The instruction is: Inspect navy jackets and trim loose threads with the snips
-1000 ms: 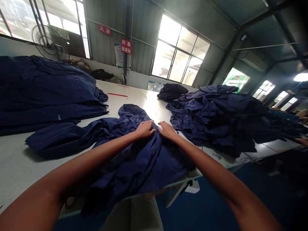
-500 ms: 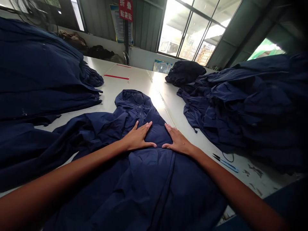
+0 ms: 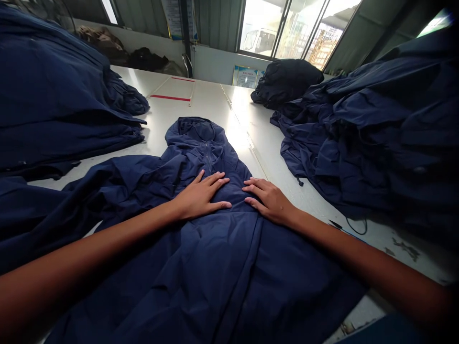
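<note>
A navy hooded jacket (image 3: 215,258) lies spread on the white table, its hood pointing away from me and a zip showing below the hood. One sleeve stretches out to the left. My left hand (image 3: 201,195) rests flat on the jacket's chest area, fingers spread. Across from it, my right hand (image 3: 269,198) lies on the jacket's right edge, fingers apart and slightly bent. Neither hand grips the cloth. Between the two hands is a patch of fairly smooth fabric.
A tall stack of navy garments (image 3: 64,95) stands at left. On the right is a loose heap of navy garments (image 3: 373,134), with a dark bundle (image 3: 287,83) behind it. Thread snips (image 3: 346,230) lie partly behind my right forearm. Red tape (image 3: 170,98) marks the white table (image 3: 247,129).
The view has tilted down and shifted a little. My right hand has moved slightly outward and its fingers bend more; the gap between my thumbs has widened.
</note>
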The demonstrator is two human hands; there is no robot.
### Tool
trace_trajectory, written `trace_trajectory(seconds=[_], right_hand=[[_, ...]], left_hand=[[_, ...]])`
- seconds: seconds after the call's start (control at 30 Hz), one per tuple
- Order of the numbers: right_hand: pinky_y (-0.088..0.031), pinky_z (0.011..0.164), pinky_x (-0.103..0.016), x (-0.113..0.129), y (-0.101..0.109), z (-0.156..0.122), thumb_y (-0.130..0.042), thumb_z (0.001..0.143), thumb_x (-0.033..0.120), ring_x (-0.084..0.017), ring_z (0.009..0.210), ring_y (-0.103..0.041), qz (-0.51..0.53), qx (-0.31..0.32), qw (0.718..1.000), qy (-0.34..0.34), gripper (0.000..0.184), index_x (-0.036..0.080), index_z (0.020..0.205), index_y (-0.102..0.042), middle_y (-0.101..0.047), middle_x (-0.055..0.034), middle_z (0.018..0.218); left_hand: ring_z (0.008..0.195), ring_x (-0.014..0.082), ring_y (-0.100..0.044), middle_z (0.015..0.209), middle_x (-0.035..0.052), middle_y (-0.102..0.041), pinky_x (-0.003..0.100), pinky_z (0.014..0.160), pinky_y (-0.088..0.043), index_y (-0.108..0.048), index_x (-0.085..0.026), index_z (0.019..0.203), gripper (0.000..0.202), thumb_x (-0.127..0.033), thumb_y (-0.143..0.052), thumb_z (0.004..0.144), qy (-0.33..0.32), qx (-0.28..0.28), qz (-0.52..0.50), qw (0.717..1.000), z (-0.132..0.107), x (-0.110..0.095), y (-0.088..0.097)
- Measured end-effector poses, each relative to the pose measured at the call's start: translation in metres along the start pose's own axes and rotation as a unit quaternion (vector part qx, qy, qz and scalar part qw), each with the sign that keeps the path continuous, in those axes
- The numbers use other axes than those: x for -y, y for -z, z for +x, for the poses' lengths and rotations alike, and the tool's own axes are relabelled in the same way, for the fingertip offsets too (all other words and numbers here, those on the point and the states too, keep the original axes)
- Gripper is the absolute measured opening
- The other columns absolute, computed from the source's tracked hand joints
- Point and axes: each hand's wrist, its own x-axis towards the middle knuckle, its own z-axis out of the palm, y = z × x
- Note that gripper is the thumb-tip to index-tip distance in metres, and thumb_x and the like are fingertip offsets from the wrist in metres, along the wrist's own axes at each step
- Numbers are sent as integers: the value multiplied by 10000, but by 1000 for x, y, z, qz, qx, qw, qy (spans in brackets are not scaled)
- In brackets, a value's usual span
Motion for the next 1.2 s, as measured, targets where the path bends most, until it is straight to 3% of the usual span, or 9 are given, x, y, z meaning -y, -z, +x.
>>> trace_trajectory(seconds=[0.23,0.3,0.37,0.5,0.83,0.93,1.0,1.1,1.2], right_hand=[[-523,1152,-527,-7,10,-5,-484,1113,365,-288,1338,-647,37,-20,999,10,273,251,1176,-724,-727,-101,1367],[-500,1179,-557,-10,10,-8,-570,1079,426,-321,1416,-592,18,-10,1000,21,306,242,1289,-697,-648,-133,1498],[-428,1242,-612,-12,8,-11,-624,1045,504,-360,1529,-479,5,20,1000,24,507,247,1481,-601,-501,-152,1652],[-317,1302,-667,-15,5,-17,-588,1044,590,-380,1608,-352,8,76,997,13,702,292,1658,-423,-370,-131,1740],[-341,1299,-638,-16,7,-18,-548,1054,618,-360,1604,-366,-2,82,997,16,700,306,1666,-415,-386,-114,1735],[-339,1303,-630,-15,8,-18,-547,1053,619,-353,1606,-362,13,81,997,8,695,305,1660,-421,-381,-114,1738],[-358,1298,-614,-15,9,-18,-534,1067,591,-342,1593,-390,35,62,997,-6,666,303,1656,-418,-398,-118,1727],[-393,1287,-580,-17,9,-17,-449,1114,498,-308,1545,-465,63,-5,997,-48,545,295,1619,-459,-499,-121,1650],[-416,1277,-563,-22,10,-18,-543,1075,511,-320,1509,-507,69,-23,995,-67,586,276,1606,-468,-542,-133,1597]], left_hand=[[1647,320,-282,1761,147,-318,609,1351,25,-331,-220,1693,956,-862,-363,984,2,10,1,1000,-1,0,1],[1659,323,-244,1773,150,-279,602,1351,36,-255,-215,1720,1001,-871,-377,974,-1,17,8,1000,-1,0,1],[1663,336,-224,1779,150,-259,601,1350,30,-187,-220,1738,1032,-878,-380,967,-1,22,13,1000,-1,0,1],[1660,356,-222,1780,153,-254,602,1351,17,-102,-225,1752,1058,-882,-368,966,1,30,12,999,-1,0,2],[1658,309,-250,1775,111,-286,545,1368,-16,-288,-225,1720,919,-826,-290,1024,17,31,22,999,-1,-1,1],[1656,300,-257,1784,114,-254,545,1368,-58,-129,-227,1751,939,-805,-317,1034,20,31,6,999,-1,-3,3],[1658,300,-252,1791,98,-241,570,1360,-83,-74,-295,1753,886,-768,-342,1053,11,27,-2,1000,-1,-3,5],[1667,312,-213,1795,70,-242,620,1344,-89,-300,-419,1700,692,-724,-330,1080,-1,34,12,999,-2,-3,5],[1670,307,-200,1797,84,-235,630,1339,-92,-395,-438,1659,643,-717,-332,1082,3,39,22,999,-2,-2,5]])
